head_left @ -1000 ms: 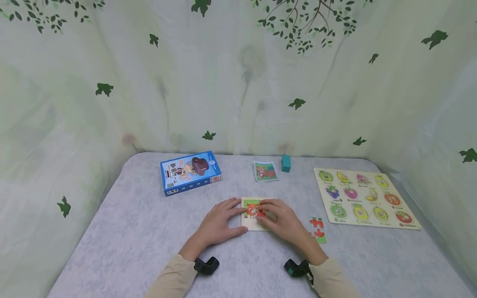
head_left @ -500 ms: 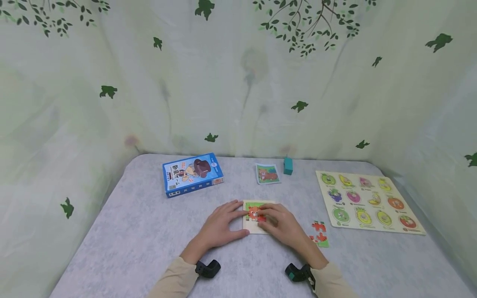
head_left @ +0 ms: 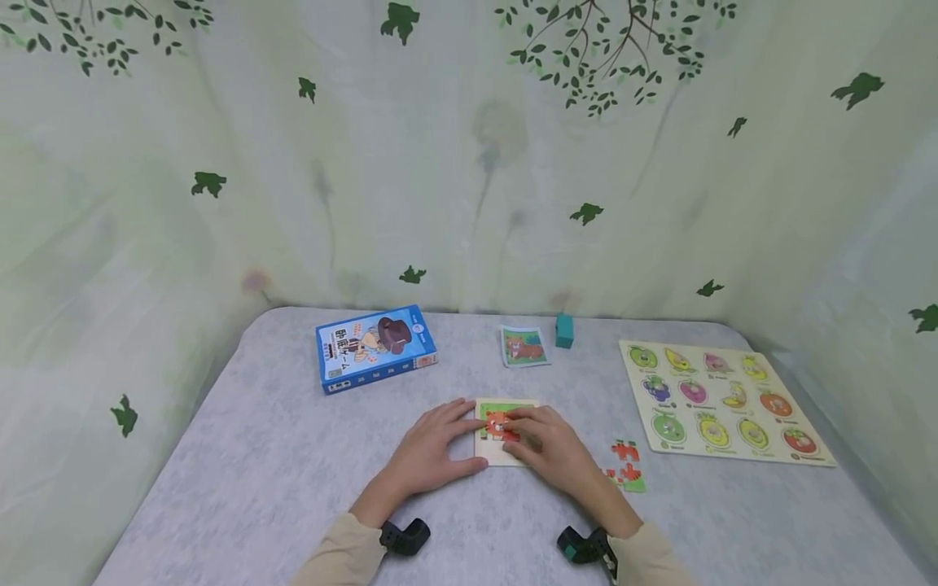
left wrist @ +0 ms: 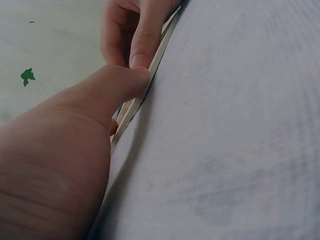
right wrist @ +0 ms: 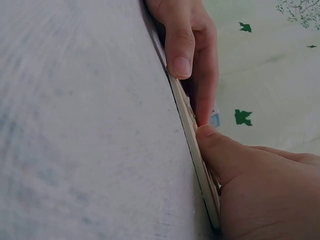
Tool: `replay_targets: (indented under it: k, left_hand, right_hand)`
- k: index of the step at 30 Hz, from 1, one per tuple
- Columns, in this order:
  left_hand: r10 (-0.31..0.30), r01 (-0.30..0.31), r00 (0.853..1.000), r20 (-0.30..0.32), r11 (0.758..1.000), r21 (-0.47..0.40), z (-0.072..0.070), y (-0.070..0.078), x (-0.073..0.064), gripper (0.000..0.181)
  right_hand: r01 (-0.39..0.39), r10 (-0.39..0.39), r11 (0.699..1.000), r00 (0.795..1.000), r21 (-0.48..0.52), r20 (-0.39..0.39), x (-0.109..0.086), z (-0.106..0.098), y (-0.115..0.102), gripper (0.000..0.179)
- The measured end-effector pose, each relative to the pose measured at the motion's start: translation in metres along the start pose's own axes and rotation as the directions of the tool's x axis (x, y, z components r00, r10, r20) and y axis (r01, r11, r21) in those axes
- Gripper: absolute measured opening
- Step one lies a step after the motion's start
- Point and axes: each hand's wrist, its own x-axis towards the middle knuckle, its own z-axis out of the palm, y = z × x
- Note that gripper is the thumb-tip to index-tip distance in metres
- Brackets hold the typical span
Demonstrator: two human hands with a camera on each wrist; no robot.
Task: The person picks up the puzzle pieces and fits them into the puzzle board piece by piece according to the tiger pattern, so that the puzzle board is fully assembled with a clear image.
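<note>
One puzzle board lies on the table, its left side under the outstretched fingers and thumb of the left hand. The right hand bends its fingers over the board's right half (whether they pinch a piece, I can't tell). Just right lie loose pieces, at least two. Beyond: one box, one card, one block, one twelve-fruit board.

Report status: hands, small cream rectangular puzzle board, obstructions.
Left hand touching left side of board; right hand on its orange animal picture, grip unclear. Board flat on grey table. Orange-and-green jigsaw pieces off right, nothing visibly blocking.
</note>
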Motion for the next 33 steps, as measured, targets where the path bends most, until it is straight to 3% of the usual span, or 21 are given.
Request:
replay_targets:
  k: [33]
  left_hand:
    - [0.03, -0.029, 1.0, -0.011, 1.0, 0.01, 0.003, -0.003, -0.0001, 0.06]
  right_hand:
    - [-0.007, 0.01, 0.997, 0.999, -0.071, 0.033, -0.0003, -0.0038, -0.0073, 0.026]
